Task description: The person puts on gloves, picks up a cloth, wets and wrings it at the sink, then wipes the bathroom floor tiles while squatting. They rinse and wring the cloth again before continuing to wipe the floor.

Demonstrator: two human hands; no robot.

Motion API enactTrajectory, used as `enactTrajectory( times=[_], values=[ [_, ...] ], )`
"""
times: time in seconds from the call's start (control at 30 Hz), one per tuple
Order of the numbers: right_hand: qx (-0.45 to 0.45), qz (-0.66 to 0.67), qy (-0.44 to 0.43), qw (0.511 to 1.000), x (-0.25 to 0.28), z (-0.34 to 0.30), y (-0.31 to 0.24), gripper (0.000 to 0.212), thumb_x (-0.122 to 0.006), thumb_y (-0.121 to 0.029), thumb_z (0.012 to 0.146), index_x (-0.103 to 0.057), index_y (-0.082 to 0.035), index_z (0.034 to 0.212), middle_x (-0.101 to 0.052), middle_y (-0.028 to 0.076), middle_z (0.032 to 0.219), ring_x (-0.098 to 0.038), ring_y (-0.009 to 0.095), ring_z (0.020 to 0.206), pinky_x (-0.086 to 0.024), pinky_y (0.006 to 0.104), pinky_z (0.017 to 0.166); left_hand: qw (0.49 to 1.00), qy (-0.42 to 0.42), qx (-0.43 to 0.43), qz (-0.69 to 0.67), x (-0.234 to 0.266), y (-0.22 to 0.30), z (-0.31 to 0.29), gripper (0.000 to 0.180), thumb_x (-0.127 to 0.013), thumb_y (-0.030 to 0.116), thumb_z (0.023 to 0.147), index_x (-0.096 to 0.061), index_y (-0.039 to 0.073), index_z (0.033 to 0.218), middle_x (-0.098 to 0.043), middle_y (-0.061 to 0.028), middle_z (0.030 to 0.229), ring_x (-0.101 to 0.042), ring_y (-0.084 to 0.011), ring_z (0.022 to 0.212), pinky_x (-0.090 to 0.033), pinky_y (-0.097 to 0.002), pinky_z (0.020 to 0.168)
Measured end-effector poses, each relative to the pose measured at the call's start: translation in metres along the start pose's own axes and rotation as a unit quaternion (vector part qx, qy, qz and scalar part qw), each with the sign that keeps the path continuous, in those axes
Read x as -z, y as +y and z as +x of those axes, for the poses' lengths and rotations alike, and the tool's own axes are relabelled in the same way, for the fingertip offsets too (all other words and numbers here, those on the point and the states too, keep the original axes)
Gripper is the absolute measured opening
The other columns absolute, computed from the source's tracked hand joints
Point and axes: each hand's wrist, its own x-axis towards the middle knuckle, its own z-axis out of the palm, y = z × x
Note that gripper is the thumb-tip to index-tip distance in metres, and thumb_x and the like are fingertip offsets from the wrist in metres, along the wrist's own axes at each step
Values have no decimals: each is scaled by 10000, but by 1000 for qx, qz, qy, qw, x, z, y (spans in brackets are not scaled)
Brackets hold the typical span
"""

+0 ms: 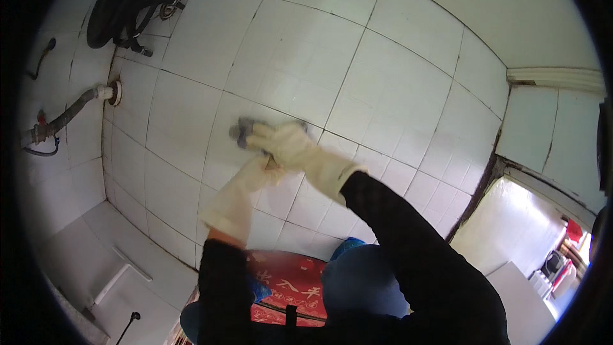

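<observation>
From here, this looks to me like a home washroom or utility room; I can't tell which. White tiles (408,80) with dark joints, a grey hose (71,114) far left and a red mat (287,284) near suggest it.

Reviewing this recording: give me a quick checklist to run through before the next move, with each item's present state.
1. Both hands gloved: ok; cream gloves cover the left hand and right hand.
2. Right hand on the gray cloth: ok; cloth shows past its fingertips.
3. Left glove meeting the black sleeve: not ok; bare wrist shows between.
4. Left hand's grip: cannot tell; blurred and partly hidden.
5. Gray hose apart from both hands: ok.
</observation>
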Motion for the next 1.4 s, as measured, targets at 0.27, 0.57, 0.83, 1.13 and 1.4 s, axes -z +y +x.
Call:
enactTrajectory(
  times=[0.27, 0.57, 0.83, 1.13, 1.4],
  values=[
    [-176, 260, 69, 947, 5, -205, -47, 552, -722, -49, 917, -658, -170, 1452, -667, 128, 1475, -630, 384, 1345, -508, 463, 1163, 973, 219, 63, -28, 12, -29, -145, 230, -731, 139, 1037, -685, -12, 1204, -703, -51, 1004, -664, -159, 894, -568, -330, 860],
    [-444, -11, 521, 729, 77, -340, 140, 598, -665, -43, 990, -536, -71, 1574, -674, 203, 1465, -632, 356, 1379, -521, 426, 1135, 976, 199, 67, 57, 58, -70, -164, 297, -653, 76, 1025, -673, -6, 1309, -720, -92, 1125, -692, -191, 954, -579, -339, 918],
    [-138, 154, -5, 978, -89, -119, -81, 591, -682, -75, 925, -616, -211, 1496, -697, 75, 1417, -671, 344, 1290, -589, 439, 1034, 926, 330, 91, 161, 57, 31, -237, 340, -697, 103, 1052, -660, 29, 1381, -721, -90, 1235, -706, -193, 1089, -589, -340, 964],
    [-315, -3, 409, 856, 37, -174, 82, 613, -668, -69, 993, -461, 79, 1551, -670, 274, 1389, -682, 338, 1254, -540, 416, 1080, 896, 423, 89, 102, 87, -141, -369, 359, -730, 138, 1051, -658, 44, 1390, -726, -91, 1237, -712, -194, 1083, -596, -330, 961],
    [-159, -50, 241, 956, -34, 32, 39, 591, -711, -103, 971, -575, -216, 1535, -703, 151, 1430, -681, 379, 1289, -553, 457, 1072, 896, 410, 129, -110, 0, -363, -355, 392, -749, 206, 1045, -659, 0, 1367, -749, -110, 1165, -728, -206, 1057, -610, -355, 921]
  ],
)
